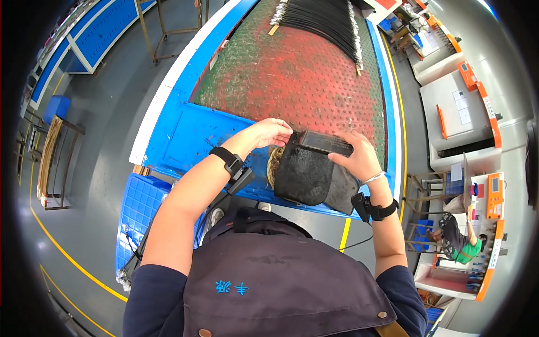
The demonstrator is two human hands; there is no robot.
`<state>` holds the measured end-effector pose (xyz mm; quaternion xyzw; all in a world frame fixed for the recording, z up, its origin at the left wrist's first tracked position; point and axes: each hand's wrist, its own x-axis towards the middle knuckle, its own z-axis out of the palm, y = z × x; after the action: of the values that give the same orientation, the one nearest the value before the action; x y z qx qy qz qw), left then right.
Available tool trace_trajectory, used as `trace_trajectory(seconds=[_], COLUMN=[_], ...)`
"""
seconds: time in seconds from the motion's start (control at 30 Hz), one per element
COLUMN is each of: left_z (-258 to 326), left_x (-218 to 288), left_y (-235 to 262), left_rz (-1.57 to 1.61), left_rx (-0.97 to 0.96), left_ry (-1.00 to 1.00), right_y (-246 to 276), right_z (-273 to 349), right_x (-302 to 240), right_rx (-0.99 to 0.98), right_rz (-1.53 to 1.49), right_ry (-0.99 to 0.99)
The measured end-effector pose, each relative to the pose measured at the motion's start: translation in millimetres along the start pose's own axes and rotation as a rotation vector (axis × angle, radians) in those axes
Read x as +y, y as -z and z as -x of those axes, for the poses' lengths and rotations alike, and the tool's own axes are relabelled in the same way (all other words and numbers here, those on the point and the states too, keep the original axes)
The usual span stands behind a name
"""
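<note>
The right hand (364, 158) has its fingers clamped on the right end of a dark block (321, 141), at the far edge of a black pad (305, 175) on the worktop (193, 135). The left hand's (268, 133) fingers bunch by its left end; whether they grip anything, one cannot tell.

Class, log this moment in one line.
Right hand: gripping black block | Left hand: at block's left end | Nearby: black pad, black cords

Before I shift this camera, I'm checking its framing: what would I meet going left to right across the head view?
Small blue box, blue plastic crate, wearer's left hand, wearer's right hand, co-worker in a green top.
</note>
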<state>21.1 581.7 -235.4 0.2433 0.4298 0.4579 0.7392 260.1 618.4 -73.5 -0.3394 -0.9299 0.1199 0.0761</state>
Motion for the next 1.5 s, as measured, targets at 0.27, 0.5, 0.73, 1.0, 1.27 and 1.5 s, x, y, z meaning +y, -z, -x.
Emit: trace_trajectory(seconds=[0.27,0.5,0.73,1.0,1.27,1.5], left_z=[-2,-8,-15,-15,-14,-13], left_x=[2,2,1,1,3,0], left_y=[3,2,-3,-9,-10,-2], left_rz=[0.044,0.006,0.064,0.029,0.074,-0.02], left_rx=[-0.13,-0.159,-0.113,-0.058,-0.167,-0.112], left_ry=[-0.043,-0.058,-0.036,-0.042,-0.049,-0.061], right_y=[-9,-10,-20,-22,-34,7], right_z=[10,13,15,17,25,36], right_x=[14,14,21,21,40,10], right_rx=[0.032,0.02,0.07,0.058,0.06,0.193], right_rz=[-0.109,-0.139,-0.171,-0.24,-0.792,-1.046], right_ry=[-0.019,-0.04,-0.007,-0.061,-0.159,-0.019])
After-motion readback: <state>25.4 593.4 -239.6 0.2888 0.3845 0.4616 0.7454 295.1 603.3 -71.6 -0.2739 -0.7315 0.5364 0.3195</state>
